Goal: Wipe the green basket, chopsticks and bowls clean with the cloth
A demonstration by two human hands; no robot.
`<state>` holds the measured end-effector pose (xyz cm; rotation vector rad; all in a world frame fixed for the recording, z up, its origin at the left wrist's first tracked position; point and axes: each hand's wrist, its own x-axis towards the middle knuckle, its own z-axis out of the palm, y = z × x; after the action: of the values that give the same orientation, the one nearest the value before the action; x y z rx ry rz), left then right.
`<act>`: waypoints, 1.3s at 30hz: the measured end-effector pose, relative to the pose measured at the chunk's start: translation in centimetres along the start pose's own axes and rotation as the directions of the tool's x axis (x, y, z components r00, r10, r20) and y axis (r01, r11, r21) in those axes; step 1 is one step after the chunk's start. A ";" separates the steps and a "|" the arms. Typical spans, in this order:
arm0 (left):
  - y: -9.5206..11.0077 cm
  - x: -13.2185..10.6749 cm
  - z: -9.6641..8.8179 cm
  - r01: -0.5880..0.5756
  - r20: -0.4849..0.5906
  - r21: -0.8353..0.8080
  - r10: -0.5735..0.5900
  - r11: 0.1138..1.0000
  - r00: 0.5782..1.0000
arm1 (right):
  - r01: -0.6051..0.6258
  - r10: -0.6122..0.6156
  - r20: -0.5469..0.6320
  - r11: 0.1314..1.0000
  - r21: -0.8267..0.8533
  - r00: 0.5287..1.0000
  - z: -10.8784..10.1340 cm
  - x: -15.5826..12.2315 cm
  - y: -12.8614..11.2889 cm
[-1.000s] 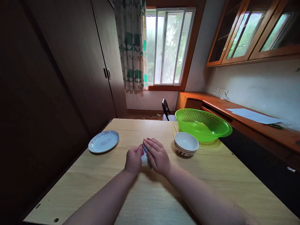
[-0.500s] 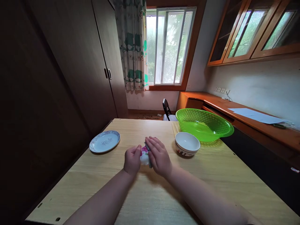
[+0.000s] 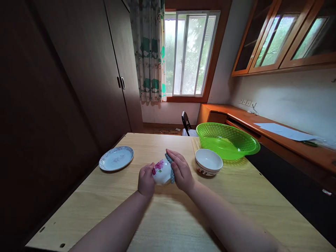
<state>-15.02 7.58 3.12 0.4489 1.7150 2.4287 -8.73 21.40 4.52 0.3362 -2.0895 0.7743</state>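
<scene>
Over the middle of the table, my left hand is closed on the left side of a small white ceramic piece with pink flowers, apparently a bowl, tilted on its side. My right hand presses a grey-blue cloth against the right side of that bowl, fingers together and fairly straight. Palm and fingers hide part of the cloth. To the right of my right hand stand stacked white bowls with a patterned outside. A white plate with a patterned rim lies to the left of my left hand.
A large green plastic basin stands at the table's back right, partly past the edge. Chopsticks lie beside it, behind the stacked bowls. Beyond the wooden table are a folding chair, a desk and a dark wardrobe.
The flowered bowl has turned so that more of its side shows, and my hands are slightly farther apart. The cloth is more visible along the bowl's right side.
</scene>
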 end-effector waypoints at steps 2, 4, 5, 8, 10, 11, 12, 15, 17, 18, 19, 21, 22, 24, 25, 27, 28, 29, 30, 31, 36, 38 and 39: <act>-0.1 0.1 0.0 0.001 -0.025 -0.003 -0.001 1.000 1.000 | -0.038 0.038 -0.017 0.999 0.001 0.999 0.2 -0.1 0.1; -0.4 0.1 -0.1 0.003 -0.023 0.051 -0.002 0.999 1.000 | -0.042 0.042 -0.004 0.998 -0.053 0.999 0.4 -0.2 -0.3; -0.6 0.1 -0.2 -0.006 -0.021 0.094 0.009 0.996 1.000 | -0.022 0.024 0.021 0.996 -0.092 0.999 0.5 -0.2 -0.6; -1.1 0.2 -0.7 -0.073 -0.008 0.239 0.077 0.968 0.997 | 0.104 -0.076 0.156 0.978 -0.182 0.985 0.6 -0.3 -1.5; -1.4 0.2 -0.8 -0.102 0.012 0.298 0.104 0.949 0.995 | 0.166 -0.123 0.232 0.970 -0.177 0.965 0.6 -0.4 -1.8; -1.5 0.2 -0.9 -0.105 0.019 0.311 0.104 0.945 0.994 | 0.166 -0.126 0.242 0.974 -0.152 0.962 0.5 -0.4 -1.8; -1.5 0.2 -0.9 -0.099 0.022 0.315 0.098 0.944 0.995 | 0.146 -0.116 0.233 0.983 -0.114 0.966 0.5 -0.4 -1.7; -1.3 0.1 -0.6 -0.070 0.001 0.281 0.072 0.957 0.997 | 0.016 -0.018 0.112 1.000 0.020 0.994 0.4 -0.4 -0.9; -1.1 -0.1 -0.5 -0.063 -0.013 0.234 0.068 0.970 0.998 | -0.054 0.053 0.030 0.996 0.064 0.998 0.4 -0.4 -0.4; -1.0 -0.2 -0.4 -0.065 -0.020 0.207 0.071 0.976 0.997 | -0.080 0.080 0.002 0.994 0.068 0.997 0.5 -0.4 -0.3; -0.9 -0.3 -0.3 -0.067 -0.023 0.183 0.073 0.981 0.997 | -0.101 0.102 -0.014 0.993 0.067 0.995 0.5 -0.4 -0.2; -0.7 -0.4 -0.3 -0.070 -0.016 0.152 0.073 0.986 0.997 | -0.134 0.135 -0.023 0.989 0.054 0.991 0.5 -0.4 -0.3; -0.7 -0.5 -0.3 -0.075 -0.007 0.148 0.077 0.986 0.997 | -0.141 0.142 -0.021 0.989 0.043 0.990 0.4 -0.4 -0.5; -0.7 -0.5 -0.4 -0.108 0.015 0.171 0.107 0.979 0.994 | -0.115 0.116 0.001 0.993 -0.004 0.993 0.3 -0.3 -1.1; -0.7 -0.6 -0.5 -0.135 0.018 0.198 0.134 0.971 0.991 | -0.082 0.083 0.025 0.996 -0.038 0.996 0.2 -0.3 -1.4; -0.8 -0.6 -0.6 -0.182 0.028 0.273 0.182 0.945 0.983 | -0.002 0.012 0.091 0.994 -0.109 0.996 0.1 -0.1 -2.2; -0.8 -0.6 -0.7 -0.194 0.038 0.311 0.192 0.930 0.981 | 0.032 -0.014 0.128 0.990 -0.140 0.992 0.0 -0.1 -2.5; -0.9 -0.6 -0.7 -0.198 0.050 0.345 0.192 0.918 0.980 | 0.056 -0.029 0.161 0.985 -0.164 0.987 0.0 0.0 -2.8; -0.8 -0.6 -0.7 -0.195 0.059 0.368 0.186 0.909 0.981 | 0.070 -0.036 0.187 0.982 -0.177 0.982 0.0 0.1 -2.9; -0.8 -0.6 -0.7 -0.191 0.066 0.381 0.179 0.905 0.982 | 0.074 -0.038 0.202 0.982 -0.175 0.979 -0.1 0.2 -3.0; -0.5 -0.6 -0.5 -0.164 0.029 0.283 0.163 0.945 0.986 | -0.032 0.032 0.104 0.999 -0.003 0.994 -0.2 0.3 -2.0; -0.4 -0.6 -0.4 -0.136 0.009 0.190 0.136 0.972 0.991 | -0.120 0.117 0.031 0.987 0.107 0.993 0.0 0.3 -1.3; -0.4 -0.6 -0.4 -0.124 -0.001 0.144 0.125 0.982 0.992 | -0.163 0.165 0.000 0.972 0.168 0.986 0.1 0.3 -1.0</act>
<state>-14.58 7.21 2.51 0.5799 1.9305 2.4019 -8.47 20.57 5.07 0.2498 -2.0627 1.0514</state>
